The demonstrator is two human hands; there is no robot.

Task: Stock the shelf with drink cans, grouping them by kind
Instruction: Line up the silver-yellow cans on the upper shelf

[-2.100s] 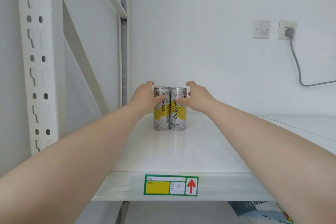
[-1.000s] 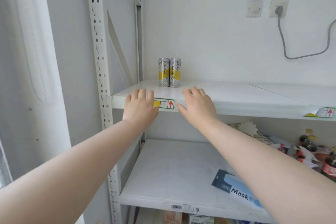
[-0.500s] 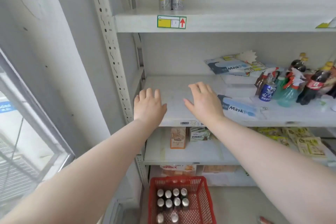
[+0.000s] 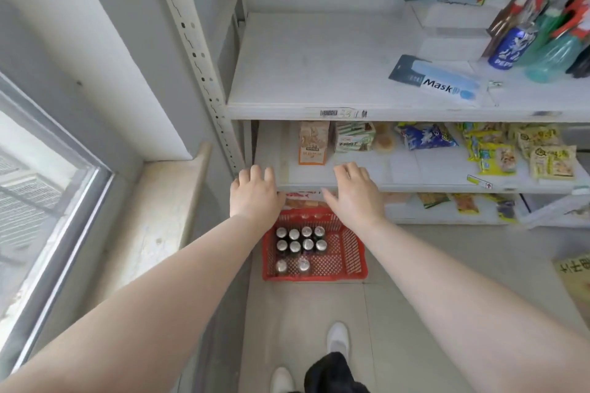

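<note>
A red plastic basket [image 4: 348, 252] stands on the floor at the foot of the white shelf unit [image 4: 319, 113]. Several upright drink cans [image 4: 301, 244] fill its left half, seen from above as silver tops. My left hand [image 4: 253, 193] and my right hand [image 4: 354, 191] are stretched out above the basket, palms down, fingers straight and empty. Both hands hover in front of a lower shelf edge, well above the cans. The top shelf with the two yellow-and-silver cans is out of view.
Mask packets [image 4: 443, 83] and bottles [image 4: 539, 41] lie on the right of the upper visible shelf. Snack packets [image 4: 517, 153] and small cartons [image 4: 314, 142] sit on the shelf below. A window and stone sill [image 4: 153, 220] are at left; my shoes [image 4: 338, 337] stand on the tiled floor.
My hands let go of the two cans on the top shelf and came down past the shelves. My view tipped from the top shelf to the basket on the floor.
</note>
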